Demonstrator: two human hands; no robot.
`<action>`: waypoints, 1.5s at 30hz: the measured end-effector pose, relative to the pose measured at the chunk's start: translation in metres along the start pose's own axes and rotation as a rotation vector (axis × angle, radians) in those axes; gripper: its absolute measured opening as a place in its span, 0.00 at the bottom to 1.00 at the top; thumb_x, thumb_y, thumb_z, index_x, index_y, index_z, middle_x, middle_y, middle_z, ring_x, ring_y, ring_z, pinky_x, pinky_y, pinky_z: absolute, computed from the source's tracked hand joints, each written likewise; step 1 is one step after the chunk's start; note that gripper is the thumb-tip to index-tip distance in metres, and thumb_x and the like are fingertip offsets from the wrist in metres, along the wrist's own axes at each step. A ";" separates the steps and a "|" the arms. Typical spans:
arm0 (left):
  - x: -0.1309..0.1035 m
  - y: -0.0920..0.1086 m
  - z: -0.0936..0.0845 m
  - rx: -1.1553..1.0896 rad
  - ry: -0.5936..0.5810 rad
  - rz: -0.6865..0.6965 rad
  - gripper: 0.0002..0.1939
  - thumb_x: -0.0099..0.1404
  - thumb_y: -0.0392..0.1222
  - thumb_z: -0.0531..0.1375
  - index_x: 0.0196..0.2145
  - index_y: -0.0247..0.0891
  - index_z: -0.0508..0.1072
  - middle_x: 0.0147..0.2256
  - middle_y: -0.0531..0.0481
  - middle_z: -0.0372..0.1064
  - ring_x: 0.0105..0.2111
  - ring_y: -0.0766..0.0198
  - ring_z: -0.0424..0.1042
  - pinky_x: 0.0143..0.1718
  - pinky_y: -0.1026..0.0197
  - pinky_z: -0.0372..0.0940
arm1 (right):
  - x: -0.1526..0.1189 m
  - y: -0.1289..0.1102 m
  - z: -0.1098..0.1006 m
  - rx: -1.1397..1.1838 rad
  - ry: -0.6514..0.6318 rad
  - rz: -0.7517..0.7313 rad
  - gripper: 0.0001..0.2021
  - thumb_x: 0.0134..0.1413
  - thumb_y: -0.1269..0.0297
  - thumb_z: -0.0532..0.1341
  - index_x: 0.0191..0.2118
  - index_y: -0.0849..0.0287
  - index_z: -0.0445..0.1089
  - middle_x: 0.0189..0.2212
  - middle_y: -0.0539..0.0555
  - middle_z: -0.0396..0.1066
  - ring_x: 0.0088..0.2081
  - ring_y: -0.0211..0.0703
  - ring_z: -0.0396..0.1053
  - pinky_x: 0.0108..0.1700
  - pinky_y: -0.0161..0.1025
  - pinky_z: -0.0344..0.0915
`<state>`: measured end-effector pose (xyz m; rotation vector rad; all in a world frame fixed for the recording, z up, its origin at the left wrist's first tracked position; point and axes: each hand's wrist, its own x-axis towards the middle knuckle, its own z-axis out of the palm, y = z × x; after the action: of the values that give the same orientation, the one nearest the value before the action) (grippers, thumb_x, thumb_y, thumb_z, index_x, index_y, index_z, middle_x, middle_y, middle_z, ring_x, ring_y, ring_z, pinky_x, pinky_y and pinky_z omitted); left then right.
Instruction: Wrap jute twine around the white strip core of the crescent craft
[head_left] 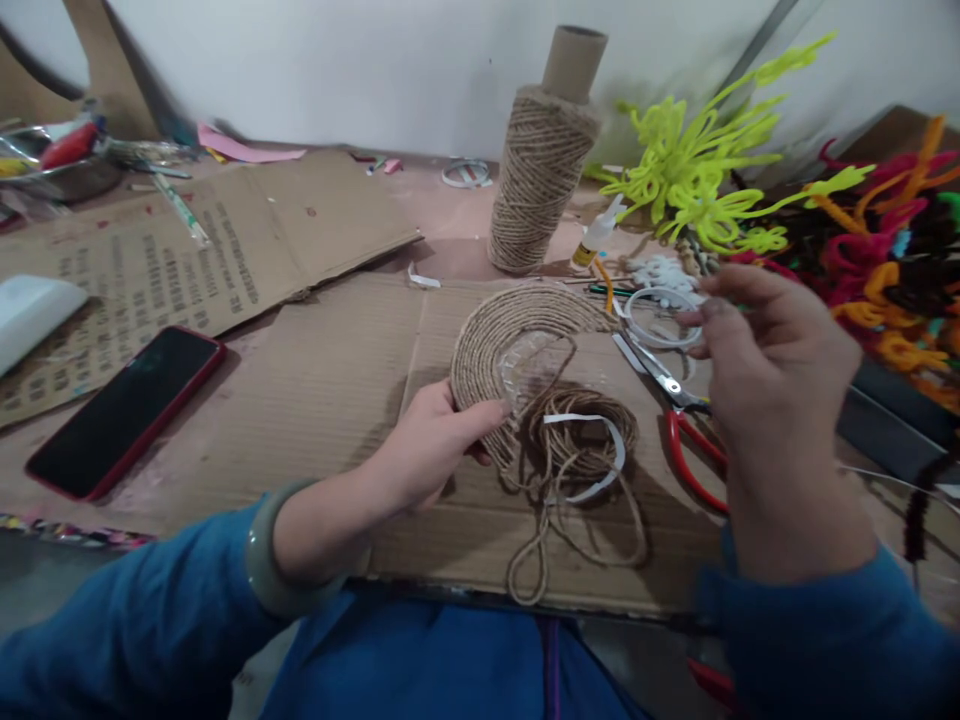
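My left hand (pixel 442 440) grips the left edge of a crescent-shaped piece of coiled twine (pixel 480 345), thumb on top and fingers underneath. Clear film shows in its inner curve. Beside it lies a loose bundle of twine (pixel 589 425) with a white strip (pixel 616 450) across it; a loop trails toward the front edge. My right hand (pixel 772 370) is raised over the right side, fingers curled together in a pinch; what is in them, if anything, is too small to make out. Next to its fingertips are a white ring-shaped roll (pixel 637 325) and red-handled scissors (pixel 679 400), partly hidden.
Corrugated cardboard (pixel 337 370) covers the work surface. A tall twine spool (pixel 544 170) and a small glue bottle (pixel 596 240) stand at the back. A phone (pixel 127 410) lies left. Yellow-green fuzzy flowers (pixel 697 170) and a printed cardboard sheet (pixel 247 230) are farther off.
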<state>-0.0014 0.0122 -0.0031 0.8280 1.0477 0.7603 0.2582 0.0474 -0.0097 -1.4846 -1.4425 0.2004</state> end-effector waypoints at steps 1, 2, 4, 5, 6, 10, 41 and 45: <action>0.000 0.000 0.000 -0.004 -0.008 0.002 0.09 0.54 0.42 0.64 0.28 0.34 0.70 0.23 0.54 0.67 0.22 0.71 0.63 0.23 0.68 0.58 | -0.005 -0.005 0.005 0.110 -0.047 0.081 0.15 0.56 0.61 0.61 0.49 0.58 0.70 0.40 0.60 0.74 0.36 0.42 0.74 0.33 0.38 0.67; -0.001 -0.001 0.000 -0.004 -0.017 0.004 0.09 0.54 0.42 0.64 0.28 0.34 0.70 0.23 0.54 0.67 0.23 0.70 0.64 0.23 0.67 0.58 | -0.009 -0.011 0.010 0.193 -0.102 0.113 0.15 0.54 0.60 0.63 0.47 0.58 0.71 0.37 0.58 0.75 0.34 0.41 0.74 0.31 0.37 0.67; -0.002 -0.001 0.000 0.009 -0.054 -0.007 0.09 0.54 0.42 0.64 0.28 0.34 0.71 0.23 0.53 0.67 0.23 0.70 0.64 0.25 0.66 0.59 | -0.017 -0.022 0.019 0.290 -0.195 0.159 0.16 0.53 0.60 0.63 0.47 0.58 0.69 0.35 0.55 0.74 0.36 0.41 0.74 0.32 0.37 0.70; -0.002 -0.001 -0.001 0.018 -0.079 -0.014 0.09 0.54 0.43 0.64 0.28 0.34 0.71 0.24 0.53 0.68 0.24 0.69 0.64 0.26 0.66 0.60 | -0.019 -0.026 0.023 0.333 -0.242 0.177 0.16 0.53 0.60 0.63 0.47 0.58 0.69 0.34 0.54 0.74 0.35 0.41 0.74 0.32 0.37 0.71; -0.003 -0.002 -0.001 0.030 -0.107 -0.026 0.10 0.54 0.43 0.64 0.29 0.34 0.72 0.25 0.53 0.69 0.24 0.69 0.65 0.27 0.65 0.60 | -0.021 -0.029 0.025 0.374 -0.271 0.199 0.14 0.53 0.61 0.62 0.46 0.57 0.69 0.33 0.52 0.74 0.33 0.40 0.74 0.32 0.37 0.71; -0.004 0.000 -0.002 0.120 -0.186 -0.128 0.14 0.55 0.48 0.66 0.30 0.33 0.74 0.24 0.52 0.70 0.22 0.70 0.64 0.26 0.66 0.59 | -0.021 -0.038 0.026 0.504 -0.282 0.325 0.08 0.50 0.67 0.63 0.38 0.56 0.72 0.29 0.49 0.75 0.26 0.36 0.72 0.30 0.35 0.72; -0.002 0.013 -0.005 -0.006 -0.166 -0.097 0.06 0.52 0.36 0.64 0.30 0.34 0.73 0.24 0.55 0.69 0.26 0.69 0.69 0.32 0.65 0.65 | -0.043 -0.052 0.027 0.189 -0.662 -0.177 0.12 0.59 0.64 0.56 0.47 0.60 0.69 0.36 0.55 0.77 0.36 0.40 0.75 0.37 0.37 0.71; -0.003 0.015 -0.005 -0.123 -0.113 -0.083 0.12 0.49 0.36 0.67 0.33 0.33 0.74 0.26 0.53 0.73 0.27 0.67 0.72 0.33 0.63 0.68 | -0.044 -0.054 0.028 0.083 -0.686 -0.312 0.06 0.58 0.68 0.58 0.37 0.59 0.72 0.34 0.55 0.78 0.37 0.42 0.75 0.40 0.38 0.70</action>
<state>-0.0089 0.0183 0.0100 0.7098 0.9203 0.6927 0.1913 0.0143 -0.0065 -1.1435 -2.1569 0.6086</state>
